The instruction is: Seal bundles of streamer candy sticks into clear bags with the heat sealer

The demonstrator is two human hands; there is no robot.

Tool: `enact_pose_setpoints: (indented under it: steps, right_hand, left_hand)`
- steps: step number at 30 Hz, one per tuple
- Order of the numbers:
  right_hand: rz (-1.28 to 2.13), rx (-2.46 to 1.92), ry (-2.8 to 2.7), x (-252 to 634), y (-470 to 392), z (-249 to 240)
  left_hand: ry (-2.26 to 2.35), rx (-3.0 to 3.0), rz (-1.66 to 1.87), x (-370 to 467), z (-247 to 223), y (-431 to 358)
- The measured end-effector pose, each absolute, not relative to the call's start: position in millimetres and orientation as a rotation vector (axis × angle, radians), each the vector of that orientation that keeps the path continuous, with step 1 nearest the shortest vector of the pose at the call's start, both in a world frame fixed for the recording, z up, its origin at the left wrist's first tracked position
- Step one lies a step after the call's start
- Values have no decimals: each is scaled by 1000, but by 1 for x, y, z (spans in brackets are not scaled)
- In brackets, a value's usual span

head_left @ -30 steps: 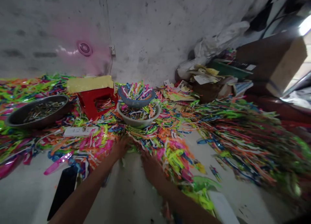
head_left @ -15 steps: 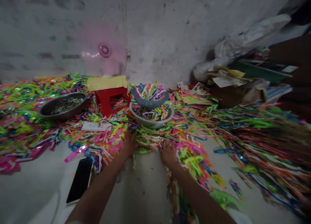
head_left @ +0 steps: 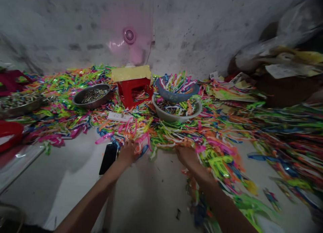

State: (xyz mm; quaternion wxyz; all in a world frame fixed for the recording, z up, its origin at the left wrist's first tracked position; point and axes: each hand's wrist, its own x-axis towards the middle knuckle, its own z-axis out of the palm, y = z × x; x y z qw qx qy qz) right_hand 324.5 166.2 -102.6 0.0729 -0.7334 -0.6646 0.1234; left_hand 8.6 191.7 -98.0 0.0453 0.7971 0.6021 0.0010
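Note:
My left hand (head_left: 127,153) lies over the near edge of a heap of bright plastic strips (head_left: 174,133), by pink and blue pieces. Its fingers are stretched out and touch the pieces. To the right, my right hand (head_left: 188,155) rests at the same edge with open fingers, against orange and white strips; its fingertips are partly hidden. Just behind the hands stands a pale bowl (head_left: 166,117) of small mixed pieces. A blue-grey bowl (head_left: 176,96) full of coloured strips sits on top of it.
A phone (head_left: 108,158) lies beside my left forearm. Behind are a red stool (head_left: 126,91) with a yellow top, a metal bowl (head_left: 92,103) of small parts and a pink fan (head_left: 129,35). A red basin (head_left: 10,137) is at far left; a brown box (head_left: 285,86) stands right.
The view has swung left, bringing the red basin into sight. My left hand has drawn back and left from the strips near the bowl towards the phone. The right hand stays at the heap's edge.

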Motion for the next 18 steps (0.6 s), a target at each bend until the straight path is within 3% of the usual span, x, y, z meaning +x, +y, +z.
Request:
enact_pose_setpoints:
  steps: [5,11,18]
  right_hand:
    - [466,-2186,-1874,279,154,-111]
    - [267,-1511,-2442,213,150,-144]
    - [342,-1591,-2292,242,178,-145]
  left_hand:
    - [1903,2467,-124,13,-120,187]
    - [1890,2500,-23,13,-113,225]
    - [2110,2223,91,-38,-85,138]
